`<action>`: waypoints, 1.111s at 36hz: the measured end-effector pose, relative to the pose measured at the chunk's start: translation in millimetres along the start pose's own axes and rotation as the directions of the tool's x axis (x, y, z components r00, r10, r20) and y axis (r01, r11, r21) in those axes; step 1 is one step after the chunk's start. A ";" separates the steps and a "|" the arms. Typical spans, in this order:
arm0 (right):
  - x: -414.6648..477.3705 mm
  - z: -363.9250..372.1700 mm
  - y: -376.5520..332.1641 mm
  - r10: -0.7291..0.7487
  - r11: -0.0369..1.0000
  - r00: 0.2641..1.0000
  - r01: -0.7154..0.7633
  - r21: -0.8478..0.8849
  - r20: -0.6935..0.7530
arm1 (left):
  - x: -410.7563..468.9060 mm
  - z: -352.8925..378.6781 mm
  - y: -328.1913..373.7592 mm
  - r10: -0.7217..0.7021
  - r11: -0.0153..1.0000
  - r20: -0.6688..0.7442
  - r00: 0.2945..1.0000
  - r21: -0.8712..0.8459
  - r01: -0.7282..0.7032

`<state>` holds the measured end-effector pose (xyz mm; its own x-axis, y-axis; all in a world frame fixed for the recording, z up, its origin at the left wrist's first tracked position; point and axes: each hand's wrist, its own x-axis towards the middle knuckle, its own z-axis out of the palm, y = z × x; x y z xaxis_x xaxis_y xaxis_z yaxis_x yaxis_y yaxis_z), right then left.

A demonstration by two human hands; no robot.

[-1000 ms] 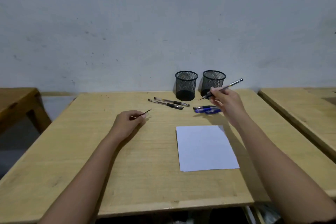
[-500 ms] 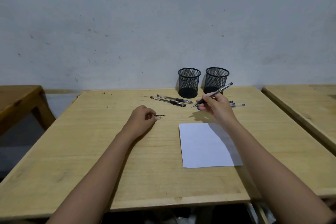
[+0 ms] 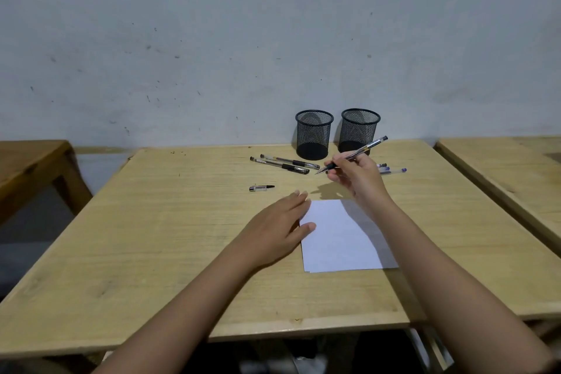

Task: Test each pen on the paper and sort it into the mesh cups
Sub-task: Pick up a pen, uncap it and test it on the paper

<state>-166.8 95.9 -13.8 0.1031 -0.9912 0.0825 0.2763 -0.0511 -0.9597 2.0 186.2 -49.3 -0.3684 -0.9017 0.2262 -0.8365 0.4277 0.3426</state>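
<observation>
My right hand (image 3: 356, 177) grips an uncapped black pen (image 3: 362, 150) above the table, tip pointing left, just beyond the white paper (image 3: 343, 240). My left hand (image 3: 277, 229) lies flat and open at the paper's left edge, thumb on the sheet. The pen cap (image 3: 261, 188) rests on the table to the left, apart from both hands. Two black pens (image 3: 283, 164) lie side by side in front of the left mesh cup (image 3: 314, 134). The right mesh cup (image 3: 359, 129) stands beside it. Blue pens (image 3: 391, 169) show partly behind my right hand.
The wooden table (image 3: 151, 237) backs onto a grey wall. Another wooden table (image 3: 501, 173) stands close on the right and a darker one (image 3: 27, 164) on the left, with gaps between them.
My left hand let go of the pen cap, which now lies on the table, and moved right onto the paper's edge. My right hand with the pen stayed near the cups.
</observation>
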 end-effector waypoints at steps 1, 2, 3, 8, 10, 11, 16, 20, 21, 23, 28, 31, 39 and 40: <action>-0.6 0.4 1.3 0.006 1.000 1.000 -0.006 0.016 -0.008 | 1.7 1.1 -1.6 -0.014 1.000 0.017 1.000 0.001 0.014; -1.4 0.9 2.4 0.013 0.999 1.000 -0.012 0.030 -0.020 | 3.5 2.0 -2.9 -0.026 1.000 0.029 0.999 -0.003 0.026; -1.7 1.3 3.6 0.022 0.999 0.999 -0.020 0.049 -0.033 | 5.4 2.3 -4.1 -0.038 0.999 0.037 0.999 -0.009 0.039; 0.3 5.2 12.0 0.078 0.990 0.994 -0.069 0.125 -0.072 | 13.4 5.1 -9.8 -0.090 0.995 0.111 0.990 -0.019 0.093; -0.2 6.3 18.4 0.102 0.985 0.991 -0.087 0.150 -0.092 | 14.6 7.2 -12.0 -0.105 0.993 0.138 0.985 -0.037 0.111; -1.0 6.6 22.2 0.120 0.981 0.987 -0.102 0.168 -0.103 | 14.5 8.0 -12.5 -0.110 0.992 0.146 0.983 -0.047 0.118; -2.8 4.9 30.5 0.137 0.980 0.977 -0.110 0.166 -0.162 | 7.7 8.5 -15.6 -0.147 0.985 0.187 0.971 -0.062 0.161; -6.1 6.8 30.4 0.103 0.988 0.991 -0.092 0.125 -0.082 | -1.6 13.8 -15.4 -0.158 0.987 0.188 0.969 0.018 0.158; -5.2 8.8 30.0 0.097 0.991 0.992 -0.089 0.101 -0.077 | -0.9 13.9 -15.7 -0.161 0.987 0.189 0.969 0.030 0.158; -3.3 13.1 29.3 0.052 0.999 0.995 -0.050 0.018 -0.081 | 0.0 14.7 -14.7 -0.163 0.986 0.193 0.968 0.053 0.156; -4.2 19.8 61.7 0.080 0.984 0.996 -0.087 -0.157 -0.045 | -11.0 34.1 -19.9 -0.225 0.974 0.266 0.937 0.047 0.220; -8.0 22.7 66.9 0.155 0.981 0.988 -0.156 -0.113 -0.016 | -14.7 37.3 -15.4 -0.248 0.968 0.226 0.942 0.036 0.247; -3.9 32.3 68.2 0.001 0.903 0.996 -0.039 -0.427 -0.088 | -12.0 34.0 -13.1 -0.264 0.964 0.202 0.943 0.044 0.261; -1.1 34.4 65.5 -0.019 0.896 0.997 -0.018 -0.445 -0.078 | -9.8 30.5 -14.3 -0.263 0.965 0.190 0.946 0.055 0.257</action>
<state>-116.0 97.8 -67.5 0.0231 -0.9966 0.0790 -0.1792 -0.0819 -0.9804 5.2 187.0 -84.2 -0.2052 -0.9775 -0.0491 -0.9241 0.1770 0.3386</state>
